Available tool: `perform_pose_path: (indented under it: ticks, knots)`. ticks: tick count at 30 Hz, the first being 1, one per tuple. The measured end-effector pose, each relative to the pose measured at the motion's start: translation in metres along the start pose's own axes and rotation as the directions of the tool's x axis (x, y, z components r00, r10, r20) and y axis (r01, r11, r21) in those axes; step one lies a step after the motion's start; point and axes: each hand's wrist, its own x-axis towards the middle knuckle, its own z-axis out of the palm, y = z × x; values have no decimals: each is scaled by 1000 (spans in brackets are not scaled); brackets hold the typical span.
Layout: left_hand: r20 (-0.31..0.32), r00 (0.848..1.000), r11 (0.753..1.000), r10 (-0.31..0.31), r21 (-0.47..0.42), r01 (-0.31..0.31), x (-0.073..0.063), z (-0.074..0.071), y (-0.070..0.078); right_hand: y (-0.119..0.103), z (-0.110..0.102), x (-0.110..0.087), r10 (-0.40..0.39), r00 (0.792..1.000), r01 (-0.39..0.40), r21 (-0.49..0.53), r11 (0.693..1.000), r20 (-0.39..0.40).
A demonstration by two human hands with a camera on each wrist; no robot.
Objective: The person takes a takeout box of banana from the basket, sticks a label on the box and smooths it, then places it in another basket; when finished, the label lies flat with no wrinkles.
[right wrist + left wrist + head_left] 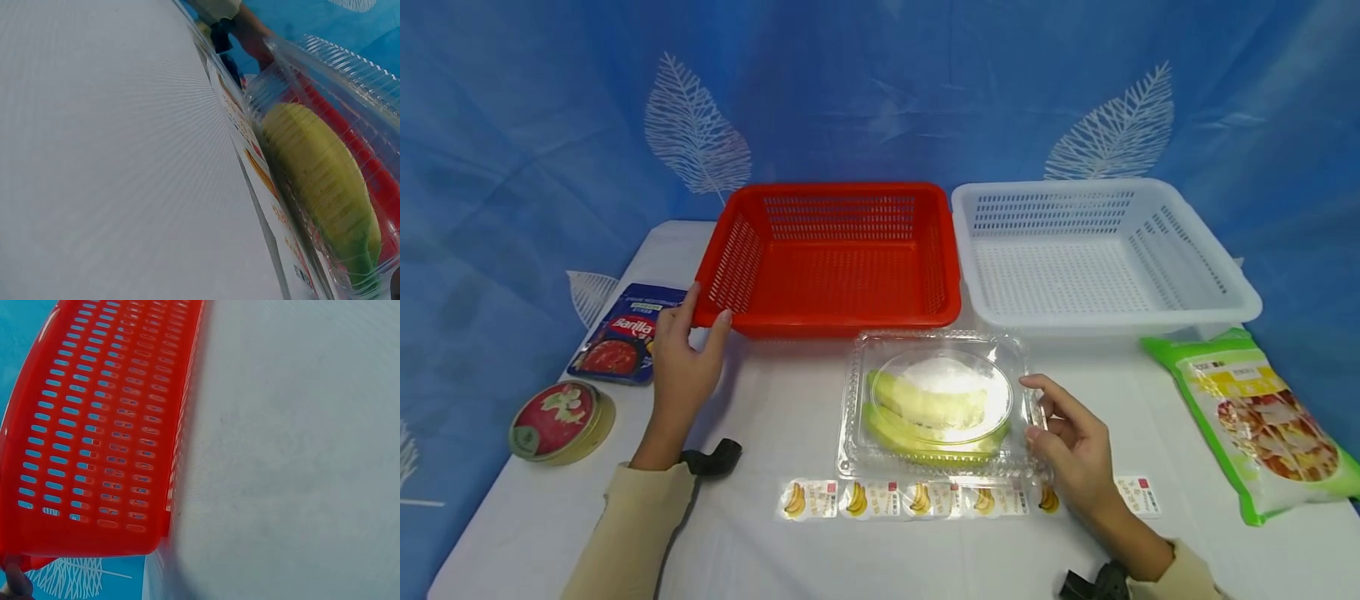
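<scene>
My left hand (688, 358) is at the front left corner of the red basket (827, 321), its fingers extended and touching the rim. In the left wrist view, a fingertip (17, 581) shows at the corner of the basket. My right hand (1078, 450) holds the right edge of a clear plastic clamshell box (853, 433) between thumb and forefinger. Its lid is down over yellow-green bananas (925, 408). The right wrist view shows a banana (319, 175) through the ribbed clear wall.
A strip of banana stickers (868, 500) lies before the box. A white basket (1105, 317) stands right of the red one. The green-edged food bag (1273, 417) lies far right; a blue Barilla pouch (625, 333) and a round tin (561, 421) are at left.
</scene>
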Motion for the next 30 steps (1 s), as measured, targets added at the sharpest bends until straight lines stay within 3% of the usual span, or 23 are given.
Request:
perform_pose_path:
  ticks: [7, 19, 26, 30]
  knots:
    - [1, 1000, 1000, -9, -3, 9, -5, 0, -2, 2, -2, -4, 61, 998, -61, -11, 998, -18]
    - [34, 999, 999, -34, -5, 34, -3, -1, 1, 9, -7, 1, 54, 998, -53, 21, 998, -35]
    - [68, 998, 1000, -9, 5, 9, 2, -14, 0, 7, -9, 2, 120, 992, -122, -44, 992, -33]
    - [53, 998, 999, -15, 33, 13, 5, -25, -1, 8, -9, 3, 106, 994, -107, -35, 994, -26]
